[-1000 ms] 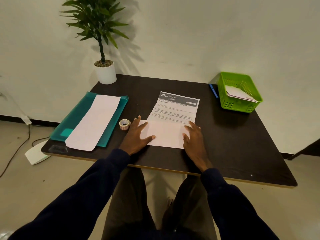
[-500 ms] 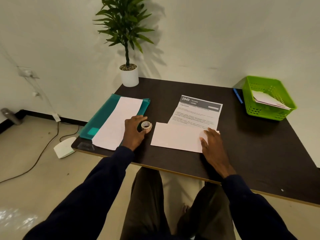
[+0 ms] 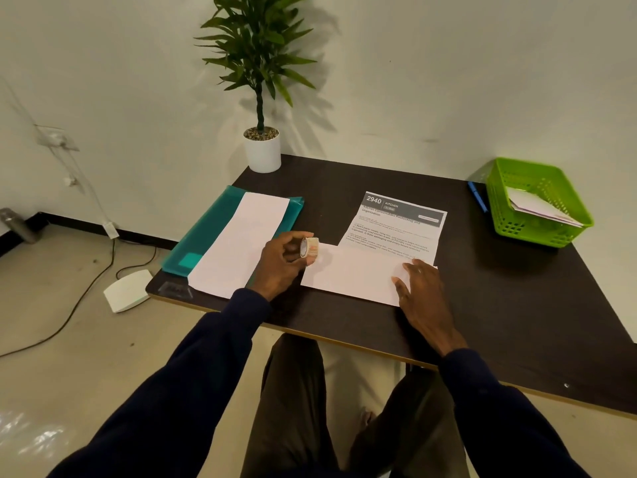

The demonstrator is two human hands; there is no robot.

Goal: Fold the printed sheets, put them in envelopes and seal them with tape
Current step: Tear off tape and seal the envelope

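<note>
1. Folder, teal (image 3: 206, 232), at the left end of the worktop (image 3: 499, 288), with what looks like a long white envelope (image 3: 241, 243) lying on top. Nobody touching either.
2. Next over, left hand (image 3: 282, 263): grip clamped on the tape roll (image 3: 309, 247), pinched between thumb and fingertips. Roll tipped up on edge just beside the near-left corner of the printed sheet. Half a second back, only reaching for that roll, flat on the worktop then. A second back, pressed flat on the paper, helping with the crease. So creasing dropped, tape grabbed.
3. Middle: printed sheet (image 3: 386, 243), bottom part folded up over the text, "2940 KITCHEN" header uncovered. Looks like one fold only, and not in any envelope yet.
4. Right hand (image 3: 420, 291): grip apart, fingers laid flat on the right end of the folded flap, pinning it down. Same job as a second ago.
5. Far right: blue pen (image 3: 477, 196) just beside a green basket (image 3: 582, 215) with some papers inside, well apart from the action.
6. Best guess: tape out a bit early, with more folding and the stuffing probably still to do. Maybe just getting it ready, can't tell.
</note>
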